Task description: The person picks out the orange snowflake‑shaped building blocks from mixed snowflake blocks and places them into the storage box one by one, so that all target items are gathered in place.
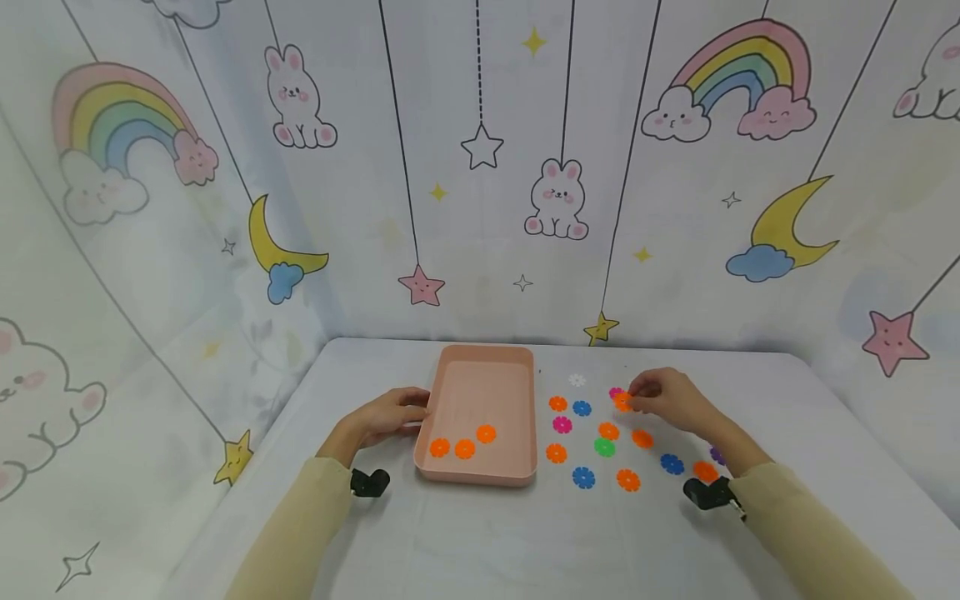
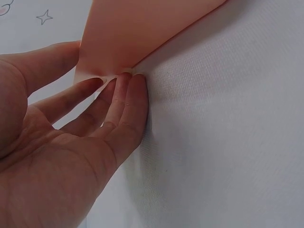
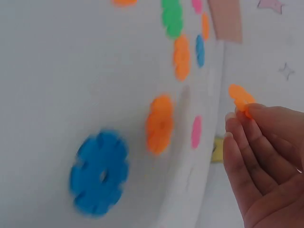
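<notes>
1 orange disc (image 1: 622,402) is pinched in the right hand (image 1: 669,403).

One tray (image 1: 495,392) is at the frame's centre, with three orange discs (image 1: 465,449) inside. Right of centre, one worktop (image 1: 622,542) carries six loose orange discs (image 1: 556,453), three blue discs (image 1: 583,477), two pink discs (image 1: 562,425), one green disc (image 1: 604,447), one white disc (image 1: 577,380) and apparently just one purple disc (image 1: 717,456), partly covered. One more orange disc (image 1: 622,402) is in the right grip (image 1: 672,402). The backdrop (image 1: 480,221) has two rainbows (image 1: 742,43) and two moons (image 1: 266,237).
</notes>
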{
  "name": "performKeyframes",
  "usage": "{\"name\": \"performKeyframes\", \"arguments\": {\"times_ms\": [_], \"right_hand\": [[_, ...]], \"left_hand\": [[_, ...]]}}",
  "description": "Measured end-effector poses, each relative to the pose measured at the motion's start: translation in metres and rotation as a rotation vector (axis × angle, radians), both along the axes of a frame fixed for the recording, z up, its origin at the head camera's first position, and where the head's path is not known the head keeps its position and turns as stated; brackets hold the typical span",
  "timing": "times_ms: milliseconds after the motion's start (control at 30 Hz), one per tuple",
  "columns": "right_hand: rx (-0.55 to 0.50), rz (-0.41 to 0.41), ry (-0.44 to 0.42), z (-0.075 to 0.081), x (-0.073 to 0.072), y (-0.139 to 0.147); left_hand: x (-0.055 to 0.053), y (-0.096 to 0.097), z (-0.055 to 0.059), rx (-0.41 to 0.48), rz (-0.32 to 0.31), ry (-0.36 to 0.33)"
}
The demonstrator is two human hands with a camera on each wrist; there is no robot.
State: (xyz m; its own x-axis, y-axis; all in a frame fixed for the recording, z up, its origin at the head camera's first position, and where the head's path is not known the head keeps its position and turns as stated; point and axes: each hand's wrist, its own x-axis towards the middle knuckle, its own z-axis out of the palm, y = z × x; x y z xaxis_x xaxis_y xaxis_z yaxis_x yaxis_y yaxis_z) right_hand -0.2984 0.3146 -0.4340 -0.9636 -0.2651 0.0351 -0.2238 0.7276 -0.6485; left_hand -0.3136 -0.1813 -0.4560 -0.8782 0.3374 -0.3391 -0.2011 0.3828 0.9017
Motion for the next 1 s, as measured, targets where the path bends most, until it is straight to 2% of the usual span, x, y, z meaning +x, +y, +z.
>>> {"name": "performKeyframes", "arguments": {"times_ms": [267, 567, 733, 1000], "right_hand": [[-0.083, 0.086, 0.021, 0.017, 0.004, -0.046], [-0.154, 0.142, 0.023, 0.028, 0.002, -0.096], [-0.185, 0.174, 0.011, 0.027, -0.003, -0.121], [-0.169, 0.212, 0.018, 0.013, -0.016, -0.149]], "left_hand": [[0.001, 0.001, -0.001, 0.002, 0.011, 0.011], [-0.001, 0.000, -0.003, -0.012, 0.009, 0.010], [-0.001, 0.000, -0.001, -0.010, 0.007, -0.001], [-0.001, -0.001, -0.001, -0.008, 0.006, 0.006]]}}
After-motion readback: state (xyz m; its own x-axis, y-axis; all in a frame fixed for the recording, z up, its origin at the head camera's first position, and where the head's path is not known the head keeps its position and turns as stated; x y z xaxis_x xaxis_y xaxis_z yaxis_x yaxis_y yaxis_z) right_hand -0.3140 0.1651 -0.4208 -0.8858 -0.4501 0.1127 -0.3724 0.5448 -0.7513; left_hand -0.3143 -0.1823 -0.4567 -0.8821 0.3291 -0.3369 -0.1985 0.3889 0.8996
